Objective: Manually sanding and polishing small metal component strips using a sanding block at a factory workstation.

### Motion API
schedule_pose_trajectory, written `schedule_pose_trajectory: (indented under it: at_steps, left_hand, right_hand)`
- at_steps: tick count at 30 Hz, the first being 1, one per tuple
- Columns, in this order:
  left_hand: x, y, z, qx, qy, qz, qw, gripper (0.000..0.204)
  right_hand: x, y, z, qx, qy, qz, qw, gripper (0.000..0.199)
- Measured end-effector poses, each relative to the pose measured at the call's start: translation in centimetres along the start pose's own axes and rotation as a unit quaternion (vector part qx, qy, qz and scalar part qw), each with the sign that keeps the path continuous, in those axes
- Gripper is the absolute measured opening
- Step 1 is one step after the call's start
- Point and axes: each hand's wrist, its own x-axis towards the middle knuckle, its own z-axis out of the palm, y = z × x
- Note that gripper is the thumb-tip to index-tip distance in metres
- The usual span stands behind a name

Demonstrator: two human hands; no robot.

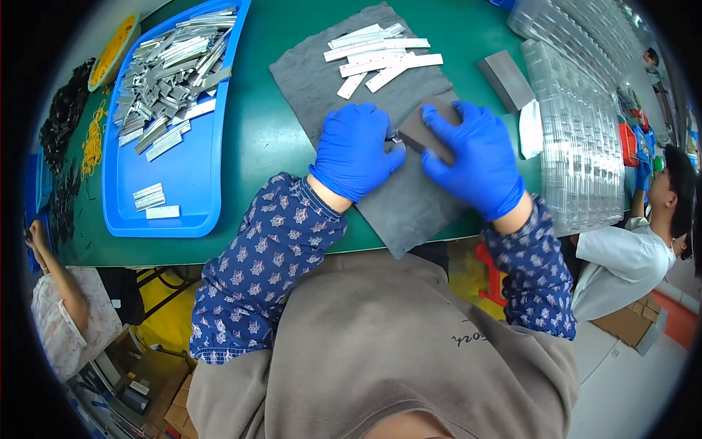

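Note:
Blue gloves cover both my hands, which are close together over a dark grey cloth (307,77). My left hand (357,150) is closed, fingers curled round a small shiny metal piece (395,137); most of it is hidden by the glove. In my right hand (474,157) is a dark grey-brown sanding sponge block (423,132), gripped between thumb and fingers, its near end beside the metal piece. Whether the two touch I cannot tell. Beyond my hands, several flat silvery metal strips (380,55) lie in a loose pile on the cloth.
A blue tray (172,219) at left holds a heap of metal strips, with a few apart near its front. Another grey block (506,79) and a white packet (531,130) lie at right, beside stacked clear plastic trays (578,139). Yellow bands (93,143) lie far left. People sit on both sides.

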Motion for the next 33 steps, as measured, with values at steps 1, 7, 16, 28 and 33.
schedule_pose_trajectory:
  at_steps: [1, 7, 16, 28, 33]
  left_hand:
    - [-0.1, 0.0, 0.0, 0.0, -0.001, 0.0, 1.0, 0.022]
    - [0.4, 0.4, -0.1, 0.008, 0.014, 0.004, 1.0, 0.023]
    - [0.4, 0.1, 0.2, 0.001, -0.014, -0.018, 1.0, 0.024]
    - [0.2, 0.2, 0.2, 0.031, -0.015, -0.023, 0.999, 0.025]
    - [0.6, 0.4, 0.1, 0.025, -0.009, -0.014, 1.0, 0.025]
  right_hand:
    - [0.4, 1.3, 0.0, 0.004, 0.002, 0.009, 1.0, 0.054]
    - [0.5, 0.4, -0.2, -0.03, 0.006, 0.038, 0.999, 0.05]
    - [1.7, 0.8, -1.4, -0.036, -0.044, -0.004, 0.998, 0.049]
    - [2.9, 0.1, -2.0, -0.038, -0.067, -0.072, 0.994, 0.043]
    - [3.9, 3.0, -2.5, -0.04, -0.101, -0.012, 0.994, 0.043]
